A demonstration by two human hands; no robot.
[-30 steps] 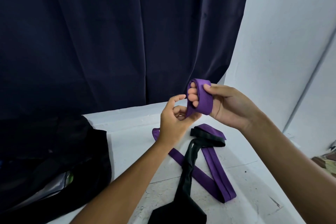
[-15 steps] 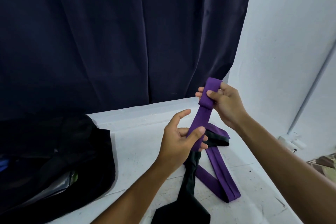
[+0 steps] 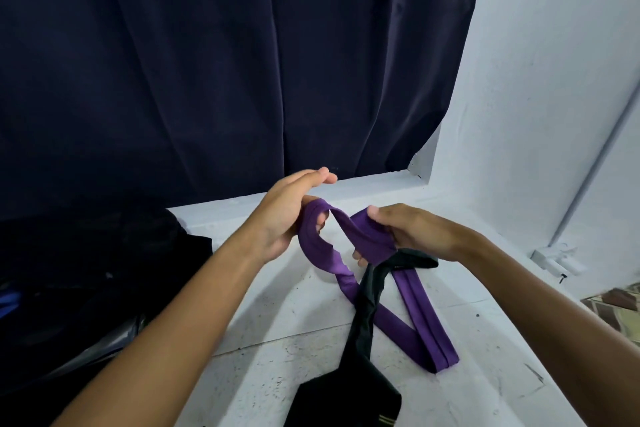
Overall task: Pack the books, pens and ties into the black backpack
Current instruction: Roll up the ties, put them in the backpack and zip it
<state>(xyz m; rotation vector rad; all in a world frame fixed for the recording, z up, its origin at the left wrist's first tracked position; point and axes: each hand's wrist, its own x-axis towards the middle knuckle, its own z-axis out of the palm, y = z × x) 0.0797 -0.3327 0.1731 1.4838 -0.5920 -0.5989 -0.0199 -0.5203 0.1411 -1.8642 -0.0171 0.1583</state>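
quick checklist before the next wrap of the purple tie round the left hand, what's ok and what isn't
1. Right hand grips the purple tie: ok.
2. Tie looped over the left hand, whose fingers are straight: ok.
3. Tail free to feed: not ok, the black tie lies across it on the white ledge.
4. Black backpack within reach at left: ok.
5. Backpack opening ready to take the roll: cannot tell, too dark.
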